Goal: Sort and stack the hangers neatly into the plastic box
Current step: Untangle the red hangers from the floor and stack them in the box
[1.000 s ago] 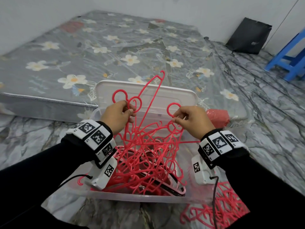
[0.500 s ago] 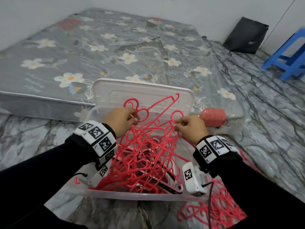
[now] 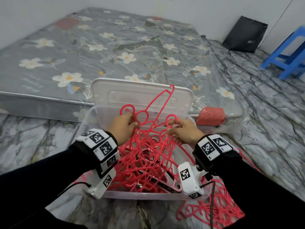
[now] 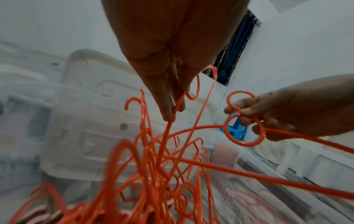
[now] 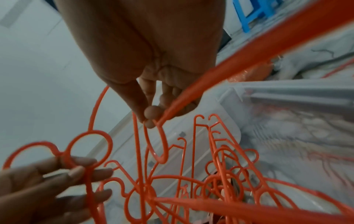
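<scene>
Left hand [image 3: 123, 128] pinches the neck of one pink hanger [image 3: 142, 116], hook up, long axis slanting up toward the lid [image 3: 142, 95] at the box's far edge. The tangled hangers [image 3: 145, 162] fill the plastic box [image 3: 85, 123]. Right hand [image 3: 184, 131] pinches another hanger's hook [image 3: 171, 117] near the far-right corner; loose hangers [image 3: 219, 212] lie on the floor beside the right wall.

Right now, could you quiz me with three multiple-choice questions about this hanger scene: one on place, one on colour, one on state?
1. Where does the blue plastic stool stand?
A. far right
B. on the mattress
C. inside the box

2. What colour are the tangled thin plastic hangers?
A. green
B. red-pink
C. black

3. The clear plastic box has its white lid:
A. shut
B. missing
C. open

Answers: 1 A, it stands on the floor at the right edge. 2 B, all look red-pink. 3 C, the lid stands up behind the box.
</scene>
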Demonstrator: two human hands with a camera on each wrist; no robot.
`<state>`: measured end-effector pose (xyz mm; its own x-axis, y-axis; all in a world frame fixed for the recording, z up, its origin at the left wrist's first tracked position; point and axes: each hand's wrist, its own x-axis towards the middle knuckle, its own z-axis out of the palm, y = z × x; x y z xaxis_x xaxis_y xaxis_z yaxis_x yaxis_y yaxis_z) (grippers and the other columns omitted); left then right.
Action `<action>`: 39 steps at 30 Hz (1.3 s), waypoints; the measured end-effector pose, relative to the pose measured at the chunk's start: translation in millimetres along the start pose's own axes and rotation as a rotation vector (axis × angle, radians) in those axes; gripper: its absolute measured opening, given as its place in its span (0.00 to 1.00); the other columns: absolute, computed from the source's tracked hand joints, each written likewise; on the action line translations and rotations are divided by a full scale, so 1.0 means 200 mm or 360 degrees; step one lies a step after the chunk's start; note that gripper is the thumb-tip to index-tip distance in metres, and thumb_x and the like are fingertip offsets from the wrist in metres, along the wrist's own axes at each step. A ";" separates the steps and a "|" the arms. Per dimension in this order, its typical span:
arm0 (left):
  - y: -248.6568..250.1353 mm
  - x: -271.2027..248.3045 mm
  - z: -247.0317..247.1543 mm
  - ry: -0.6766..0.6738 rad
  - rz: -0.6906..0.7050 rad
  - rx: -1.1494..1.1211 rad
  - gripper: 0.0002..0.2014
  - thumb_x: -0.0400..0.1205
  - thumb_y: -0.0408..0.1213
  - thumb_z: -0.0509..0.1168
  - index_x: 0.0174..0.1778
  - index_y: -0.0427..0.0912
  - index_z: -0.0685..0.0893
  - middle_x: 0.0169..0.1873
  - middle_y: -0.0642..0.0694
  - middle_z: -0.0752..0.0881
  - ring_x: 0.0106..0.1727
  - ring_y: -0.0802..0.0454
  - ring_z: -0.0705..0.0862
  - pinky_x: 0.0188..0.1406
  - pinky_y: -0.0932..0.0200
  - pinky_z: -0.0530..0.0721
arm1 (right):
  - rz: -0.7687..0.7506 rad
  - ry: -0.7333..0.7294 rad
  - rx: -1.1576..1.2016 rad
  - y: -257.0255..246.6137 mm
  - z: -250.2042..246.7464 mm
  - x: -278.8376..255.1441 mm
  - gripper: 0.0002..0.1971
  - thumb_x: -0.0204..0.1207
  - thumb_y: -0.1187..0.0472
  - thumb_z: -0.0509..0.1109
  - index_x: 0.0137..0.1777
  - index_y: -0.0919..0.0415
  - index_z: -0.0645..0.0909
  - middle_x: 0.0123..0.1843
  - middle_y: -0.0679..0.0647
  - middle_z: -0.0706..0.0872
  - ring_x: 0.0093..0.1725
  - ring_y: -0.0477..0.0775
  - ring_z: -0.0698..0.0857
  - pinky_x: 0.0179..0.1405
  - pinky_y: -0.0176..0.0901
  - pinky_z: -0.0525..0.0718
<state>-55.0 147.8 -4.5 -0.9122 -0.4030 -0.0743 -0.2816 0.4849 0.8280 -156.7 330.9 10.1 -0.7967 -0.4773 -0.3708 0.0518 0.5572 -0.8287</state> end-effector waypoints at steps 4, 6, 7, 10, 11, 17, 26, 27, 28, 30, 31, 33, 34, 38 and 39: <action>0.06 0.05 -0.12 0.0246 0.0187 -0.0235 0.08 0.84 0.24 0.58 0.48 0.41 0.77 0.45 0.36 0.88 0.39 0.50 0.88 0.41 0.59 0.86 | -0.0086 0.0165 0.0040 -0.03 -0.04 -0.02 0.10 0.74 0.76 0.62 0.41 0.61 0.77 0.29 0.61 0.77 0.18 0.50 0.73 0.13 0.31 0.70; 0.09 0.07 -0.17 0.0376 0.0218 -0.0406 0.08 0.85 0.26 0.57 0.47 0.43 0.76 0.42 0.39 0.87 0.35 0.54 0.87 0.36 0.64 0.84 | -0.0130 0.0247 0.0200 -0.06 -0.07 -0.03 0.10 0.74 0.75 0.61 0.40 0.61 0.76 0.26 0.56 0.76 0.15 0.47 0.73 0.13 0.33 0.70; 0.11 0.07 -0.19 0.0427 0.0221 -0.0473 0.09 0.86 0.26 0.57 0.45 0.45 0.75 0.41 0.41 0.87 0.35 0.53 0.86 0.36 0.63 0.83 | -0.0154 0.0269 0.0330 -0.07 -0.08 -0.03 0.09 0.75 0.75 0.59 0.43 0.62 0.77 0.26 0.56 0.76 0.14 0.46 0.74 0.13 0.33 0.72; 0.14 0.07 -0.23 0.0527 0.0200 -0.0641 0.11 0.87 0.28 0.55 0.44 0.48 0.74 0.38 0.47 0.86 0.34 0.54 0.85 0.33 0.61 0.82 | -0.0211 0.0282 0.0687 -0.12 -0.10 -0.04 0.11 0.77 0.77 0.56 0.50 0.64 0.75 0.30 0.57 0.75 0.17 0.46 0.77 0.19 0.37 0.83; 0.15 0.07 -0.23 0.0523 0.0183 -0.0702 0.11 0.87 0.28 0.55 0.43 0.48 0.74 0.38 0.48 0.85 0.34 0.55 0.85 0.33 0.61 0.83 | -0.0234 0.0260 0.0774 -0.14 -0.10 -0.05 0.11 0.77 0.78 0.56 0.49 0.65 0.76 0.31 0.58 0.75 0.19 0.47 0.79 0.23 0.40 0.86; 0.16 0.04 -0.20 0.0205 0.0111 -0.0755 0.08 0.87 0.28 0.54 0.47 0.42 0.75 0.41 0.43 0.85 0.35 0.49 0.86 0.38 0.56 0.86 | -0.0530 0.0245 0.0489 -0.20 -0.06 -0.06 0.14 0.76 0.81 0.62 0.59 0.72 0.76 0.33 0.58 0.79 0.25 0.43 0.83 0.30 0.34 0.85; 0.20 -0.02 -0.11 -0.0245 0.0153 -0.0495 0.08 0.88 0.29 0.52 0.54 0.39 0.77 0.41 0.45 0.80 0.40 0.47 0.83 0.39 0.60 0.79 | -0.0766 0.0188 0.0262 -0.28 0.08 -0.05 0.10 0.73 0.78 0.69 0.48 0.64 0.79 0.33 0.60 0.83 0.35 0.59 0.87 0.42 0.45 0.90; 0.20 -0.02 -0.10 -0.0277 0.0140 -0.0505 0.09 0.88 0.30 0.51 0.56 0.37 0.77 0.42 0.44 0.79 0.41 0.46 0.83 0.39 0.60 0.79 | -0.0811 0.0215 0.0220 -0.28 0.09 -0.05 0.10 0.73 0.77 0.70 0.48 0.62 0.80 0.34 0.61 0.84 0.36 0.60 0.88 0.43 0.48 0.90; 0.21 -0.03 -0.09 -0.0302 0.0134 -0.0506 0.10 0.88 0.30 0.50 0.58 0.36 0.76 0.43 0.43 0.78 0.41 0.46 0.84 0.40 0.59 0.79 | -0.0858 0.0243 0.0176 -0.28 0.10 -0.06 0.10 0.72 0.75 0.71 0.47 0.61 0.81 0.35 0.61 0.85 0.38 0.60 0.89 0.45 0.51 0.90; 0.22 -0.03 -0.09 -0.0328 0.0131 -0.0497 0.12 0.89 0.30 0.49 0.60 0.33 0.76 0.46 0.41 0.79 0.40 0.46 0.84 0.40 0.57 0.79 | -0.0939 0.0291 0.0122 -0.28 0.12 -0.06 0.09 0.72 0.73 0.73 0.47 0.59 0.82 0.37 0.61 0.87 0.40 0.60 0.90 0.47 0.57 0.89; 0.23 -0.04 -0.09 -0.0333 0.0126 -0.0500 0.13 0.89 0.30 0.48 0.61 0.32 0.76 0.47 0.40 0.80 0.39 0.46 0.84 0.39 0.56 0.79 | -0.0973 0.0318 0.0105 -0.28 0.13 -0.06 0.10 0.71 0.72 0.74 0.47 0.58 0.83 0.37 0.60 0.88 0.39 0.60 0.90 0.47 0.58 0.88; 0.24 -0.04 -0.09 -0.0325 0.0128 -0.0491 0.13 0.88 0.29 0.49 0.60 0.33 0.77 0.47 0.40 0.81 0.36 0.47 0.83 0.38 0.57 0.80 | -0.1011 0.0372 0.0109 -0.28 0.13 -0.06 0.11 0.70 0.72 0.75 0.47 0.57 0.82 0.36 0.57 0.87 0.39 0.58 0.90 0.46 0.58 0.88; 0.24 -0.04 -0.09 -0.0317 0.0154 -0.0465 0.12 0.86 0.28 0.50 0.58 0.34 0.78 0.46 0.40 0.81 0.34 0.48 0.82 0.37 0.56 0.80 | -0.1012 0.0391 0.0142 -0.27 0.13 -0.06 0.13 0.70 0.72 0.75 0.48 0.56 0.80 0.36 0.56 0.87 0.38 0.57 0.90 0.45 0.57 0.89; 0.23 -0.03 -0.08 -0.0305 0.0353 -0.0236 0.07 0.85 0.30 0.56 0.55 0.38 0.78 0.32 0.49 0.75 0.31 0.53 0.73 0.36 0.53 0.75 | -0.1012 0.0451 0.0228 -0.28 0.11 -0.06 0.19 0.69 0.70 0.76 0.45 0.49 0.71 0.37 0.56 0.87 0.36 0.56 0.89 0.42 0.54 0.90; 0.23 -0.03 -0.07 -0.0262 0.0380 -0.0185 0.07 0.86 0.31 0.56 0.56 0.38 0.78 0.31 0.52 0.74 0.30 0.58 0.73 0.36 0.58 0.75 | -0.1017 0.0457 0.0222 -0.27 0.11 -0.06 0.18 0.70 0.70 0.76 0.43 0.49 0.70 0.37 0.58 0.86 0.37 0.59 0.89 0.42 0.55 0.89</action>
<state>-57.9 160.6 41.6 -0.9871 -0.1526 0.0488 -0.0263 0.4550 0.8901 -137.4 291.7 50.9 -0.8232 -0.4728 0.3143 -0.4167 0.1273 -0.9001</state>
